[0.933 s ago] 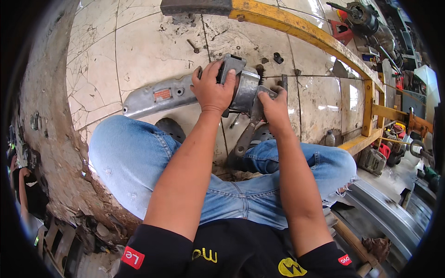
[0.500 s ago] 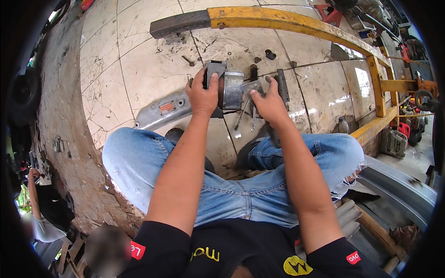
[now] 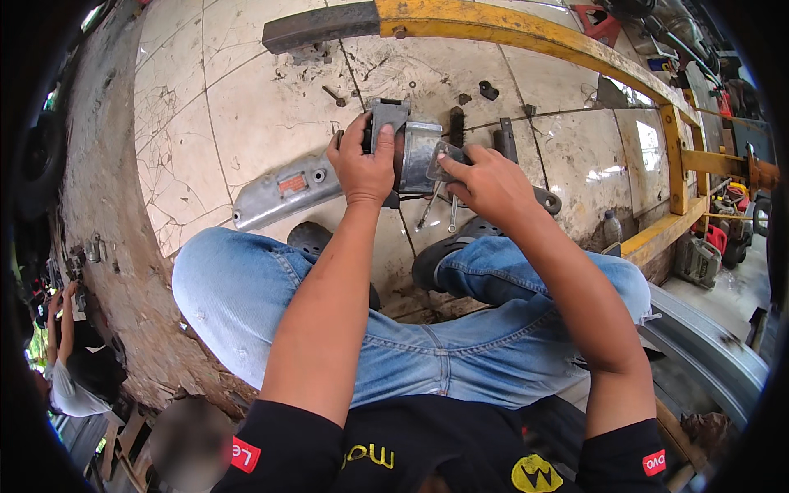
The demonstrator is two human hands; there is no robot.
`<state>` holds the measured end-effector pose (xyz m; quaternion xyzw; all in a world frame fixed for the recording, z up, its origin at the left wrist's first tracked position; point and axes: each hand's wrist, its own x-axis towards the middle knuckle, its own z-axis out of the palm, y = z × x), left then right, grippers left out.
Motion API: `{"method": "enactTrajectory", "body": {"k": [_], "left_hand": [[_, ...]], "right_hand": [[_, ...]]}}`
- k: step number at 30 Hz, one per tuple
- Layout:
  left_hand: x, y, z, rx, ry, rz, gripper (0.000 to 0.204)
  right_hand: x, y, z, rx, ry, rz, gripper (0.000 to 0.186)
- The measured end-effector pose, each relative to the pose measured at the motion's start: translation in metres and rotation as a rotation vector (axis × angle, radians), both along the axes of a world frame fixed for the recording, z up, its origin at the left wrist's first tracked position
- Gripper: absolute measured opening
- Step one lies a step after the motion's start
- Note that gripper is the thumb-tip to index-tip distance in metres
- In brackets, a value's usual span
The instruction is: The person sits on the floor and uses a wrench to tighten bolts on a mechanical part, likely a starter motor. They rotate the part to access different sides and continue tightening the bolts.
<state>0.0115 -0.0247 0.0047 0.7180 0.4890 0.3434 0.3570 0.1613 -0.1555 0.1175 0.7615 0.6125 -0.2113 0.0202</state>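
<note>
Housing (image 3: 421,148) of grey metal sits over tiled floor (image 3: 263,103) between left hand (image 3: 362,164), wrapped around its left end, and right hand (image 3: 497,185), gripping a scraper (image 3: 437,171) whose long axis slants rightward from the housing's right edge.

Fairly bright light is washing the tiled floor (image 3: 275,107), white glare is shining at right, fisheye distortion is bending the yellow frame (image 3: 493,24), black is ringing the view, and 1 round blur (image 3: 191,444) is sitting at lower left.
</note>
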Motion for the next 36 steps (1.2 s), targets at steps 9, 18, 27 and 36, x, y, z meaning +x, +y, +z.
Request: {"method": "enactTrajectory", "body": {"k": [9, 18, 27, 36], "left_hand": [[0.001, -0.002, 0.000, 0.110, 0.028, 0.022, 0.040], [0.002, -0.001, 0.002, 0.088, 0.012, 0.003, 0.040], [0.002, -0.001, 0.003, 0.096, 0.009, 0.016, 0.040], [0.003, -0.001, 0.002, 0.091, 0.016, 0.028, 0.039]], "right_hand": [[-0.006, 0.019, 0.001, 0.075, 0.004, 0.030, 0.045], [-0.005, 0.027, 0.011, -0.005, -0.053, 0.073, 0.042], [-0.003, 0.025, 0.011, 0.030, -0.086, 0.099, 0.041], [-0.009, 0.027, 0.009, 0.057, -0.074, 0.102, 0.043]]}}
